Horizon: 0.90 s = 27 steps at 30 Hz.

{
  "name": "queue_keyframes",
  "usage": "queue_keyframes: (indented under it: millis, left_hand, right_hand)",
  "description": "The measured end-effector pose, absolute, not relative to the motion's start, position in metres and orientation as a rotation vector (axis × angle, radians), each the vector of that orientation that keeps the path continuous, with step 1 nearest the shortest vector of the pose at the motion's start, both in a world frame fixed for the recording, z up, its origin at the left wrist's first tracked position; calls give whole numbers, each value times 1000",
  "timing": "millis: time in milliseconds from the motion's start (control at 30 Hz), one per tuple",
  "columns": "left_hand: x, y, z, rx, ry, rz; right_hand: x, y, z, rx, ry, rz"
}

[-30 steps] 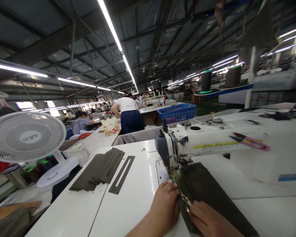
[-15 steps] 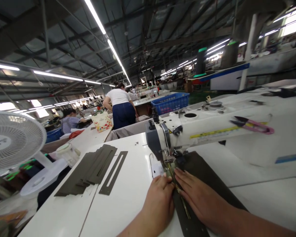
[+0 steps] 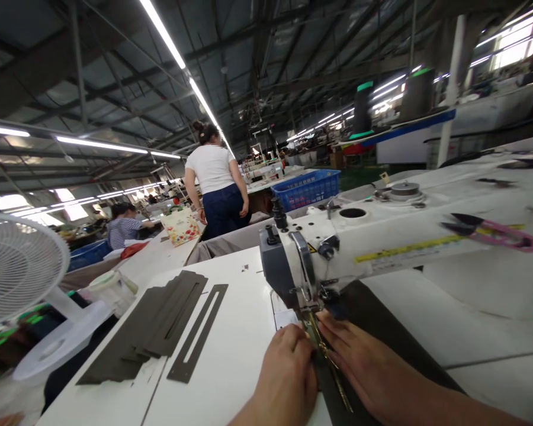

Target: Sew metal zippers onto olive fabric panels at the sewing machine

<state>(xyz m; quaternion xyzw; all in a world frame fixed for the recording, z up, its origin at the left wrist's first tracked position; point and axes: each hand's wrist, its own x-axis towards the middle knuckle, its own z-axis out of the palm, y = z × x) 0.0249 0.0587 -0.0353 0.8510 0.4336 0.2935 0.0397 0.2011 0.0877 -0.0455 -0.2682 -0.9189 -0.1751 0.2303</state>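
Dark fabric (image 3: 382, 319) with a gold zipper (image 3: 337, 378) runs under the needle area of a white sewing machine (image 3: 311, 296). At the fabric's left edge, my left hand (image 3: 288, 367) has its fingers curled and pinched on the cloth beside the zipper. My right hand (image 3: 359, 361) lies on the fabric to the right of the zipper, fingers stretched toward the presser foot. Left of the machine lie a stack of dark fabric pieces (image 3: 155, 325) and a single slotted piece (image 3: 198, 334).
A white fan (image 3: 18, 266) stands at the left, near a thread cone (image 3: 111, 287). Pink-handled snips (image 3: 506, 235) rest on the machine arm. Beyond are a floral bag (image 3: 180, 228), a blue crate (image 3: 306, 188), a standing person (image 3: 213, 177) and a seated person (image 3: 122, 228).
The person in the white top has straightened up from a bent posture. The view has shifted slightly, and both hands remain at the zipper close to the presser foot.
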Motion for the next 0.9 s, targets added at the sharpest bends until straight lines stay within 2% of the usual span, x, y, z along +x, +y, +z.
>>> queue_keyframes:
  millis: [233, 500, 600, 733, 900]
  left_hand:
    - [21, 72, -38, 2626, 1304, 937]
    - [20, 83, -46, 2522, 1432, 851]
    - [20, 84, -45, 2495, 1471, 850]
    - [22, 79, -43, 2542, 1569, 770]
    - [21, 71, -54, 2781, 1545, 723]
  right_hand:
    - [197, 100, -56, -701, -2364, -402]
    - [192, 108, -44, -783, -2416, 100]
    - [195, 107, -40, -816, -2373, 191]
    - [200, 108, -50, -901, -2267, 146]
    - [196, 113, -48, -893, -2338, -193]
